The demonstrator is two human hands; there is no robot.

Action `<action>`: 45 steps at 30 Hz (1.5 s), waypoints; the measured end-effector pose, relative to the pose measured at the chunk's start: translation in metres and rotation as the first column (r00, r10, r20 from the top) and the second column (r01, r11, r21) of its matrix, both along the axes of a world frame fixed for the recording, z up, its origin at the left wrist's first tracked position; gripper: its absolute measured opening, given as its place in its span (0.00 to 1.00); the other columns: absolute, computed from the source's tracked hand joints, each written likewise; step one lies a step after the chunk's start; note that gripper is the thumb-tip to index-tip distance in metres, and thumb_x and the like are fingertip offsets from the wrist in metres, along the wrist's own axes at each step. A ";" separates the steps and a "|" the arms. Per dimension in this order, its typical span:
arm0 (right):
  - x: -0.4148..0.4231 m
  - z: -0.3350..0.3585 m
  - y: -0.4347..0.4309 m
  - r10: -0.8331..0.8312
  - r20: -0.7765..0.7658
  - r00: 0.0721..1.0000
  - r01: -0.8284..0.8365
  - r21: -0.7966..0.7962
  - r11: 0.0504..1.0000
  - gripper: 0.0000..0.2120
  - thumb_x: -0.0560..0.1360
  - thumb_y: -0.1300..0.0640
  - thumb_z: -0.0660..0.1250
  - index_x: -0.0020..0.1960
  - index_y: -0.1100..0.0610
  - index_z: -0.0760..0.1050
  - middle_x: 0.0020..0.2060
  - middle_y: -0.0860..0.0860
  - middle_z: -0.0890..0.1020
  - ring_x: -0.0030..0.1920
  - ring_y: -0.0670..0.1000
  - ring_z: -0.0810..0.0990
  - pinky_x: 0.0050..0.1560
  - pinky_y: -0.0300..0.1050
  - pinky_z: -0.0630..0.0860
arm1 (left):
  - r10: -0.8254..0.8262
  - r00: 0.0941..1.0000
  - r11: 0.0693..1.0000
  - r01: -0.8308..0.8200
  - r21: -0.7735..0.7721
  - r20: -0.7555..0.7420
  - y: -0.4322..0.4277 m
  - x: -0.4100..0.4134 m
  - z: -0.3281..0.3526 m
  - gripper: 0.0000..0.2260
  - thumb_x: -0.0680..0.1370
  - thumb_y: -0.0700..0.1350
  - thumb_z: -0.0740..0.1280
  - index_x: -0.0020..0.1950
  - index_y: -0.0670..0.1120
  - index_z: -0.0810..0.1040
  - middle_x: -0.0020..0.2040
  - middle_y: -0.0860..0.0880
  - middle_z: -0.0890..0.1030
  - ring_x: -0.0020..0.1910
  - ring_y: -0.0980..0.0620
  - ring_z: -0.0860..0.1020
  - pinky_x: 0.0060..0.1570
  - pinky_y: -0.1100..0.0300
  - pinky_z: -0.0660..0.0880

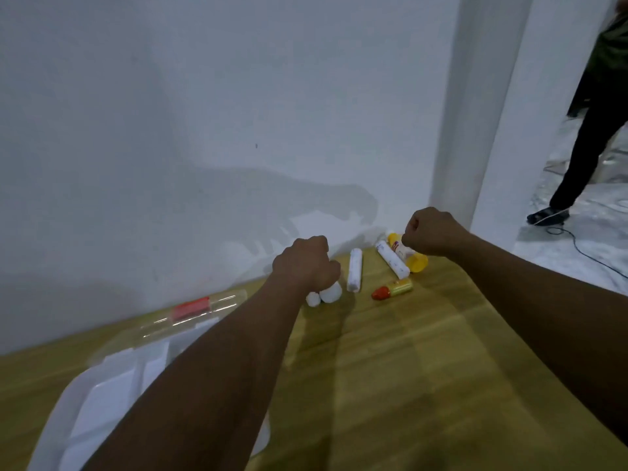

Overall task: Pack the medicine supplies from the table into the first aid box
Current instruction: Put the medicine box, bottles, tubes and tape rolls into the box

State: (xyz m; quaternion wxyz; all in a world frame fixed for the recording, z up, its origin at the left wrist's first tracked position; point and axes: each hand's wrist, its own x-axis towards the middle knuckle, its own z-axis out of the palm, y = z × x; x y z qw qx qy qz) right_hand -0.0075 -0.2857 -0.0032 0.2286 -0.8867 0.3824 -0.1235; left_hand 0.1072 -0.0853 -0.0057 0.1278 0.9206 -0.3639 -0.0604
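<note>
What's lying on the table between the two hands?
In the head view, one white roll lies on the wooden table between the left hand and the right hand, touching neither.

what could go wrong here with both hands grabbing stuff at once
1. The left hand is closed on white rolls whose ends stick out below the fist; one might slip free on the way to the first aid box.
2. The right hand is fisted above the yellow bottle, close to the table edge; a nudge could roll it off.
3. The left forearm crosses over the open box, so lowering it may bump the clear lid.
</note>
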 end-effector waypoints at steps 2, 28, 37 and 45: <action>0.015 -0.012 -0.021 0.019 -0.043 0.999 -0.018 0.013 1.000 0.09 0.71 0.56 0.68 0.45 0.63 0.78 0.43 0.56 0.81 0.45 0.56 0.80 0.45 0.51 0.79 | 0.024 1.000 0.997 -0.024 0.072 -0.006 -0.017 0.009 -0.008 0.20 0.76 0.53 0.64 0.66 0.50 0.73 0.59 0.47 0.77 0.54 0.45 0.78 0.47 0.55 0.70; -0.009 0.079 0.104 0.214 0.438 0.873 -0.279 0.090 0.956 0.21 0.65 0.54 0.76 0.54 0.58 0.75 0.49 0.56 0.80 0.48 0.57 0.83 0.43 0.55 0.85 | 0.043 0.998 0.799 -0.008 -0.602 0.044 0.095 -0.002 0.068 0.36 0.71 0.48 0.76 0.73 0.55 0.61 0.54 0.45 0.79 0.50 0.44 0.79 0.52 0.50 0.78; -0.006 0.063 0.241 0.566 0.347 0.748 -0.625 0.080 0.777 0.21 0.58 0.54 0.80 0.48 0.57 0.79 0.44 0.55 0.84 0.44 0.56 0.83 0.49 0.59 0.82 | 0.019 0.963 0.713 -0.203 -0.672 -0.271 0.219 -0.005 0.058 0.28 0.65 0.38 0.82 0.60 0.47 0.72 0.50 0.41 0.81 0.46 0.43 0.83 0.44 0.42 0.83; 0.000 0.014 0.261 0.672 0.065 0.738 -0.668 -0.070 0.741 0.23 0.61 0.52 0.81 0.52 0.51 0.75 0.46 0.49 0.79 0.46 0.52 0.78 0.44 0.48 0.75 | -0.033 0.975 0.837 -0.093 -0.539 -0.219 0.216 -0.001 0.025 0.22 0.65 0.45 0.82 0.53 0.49 0.75 0.48 0.46 0.82 0.45 0.45 0.83 0.41 0.52 0.84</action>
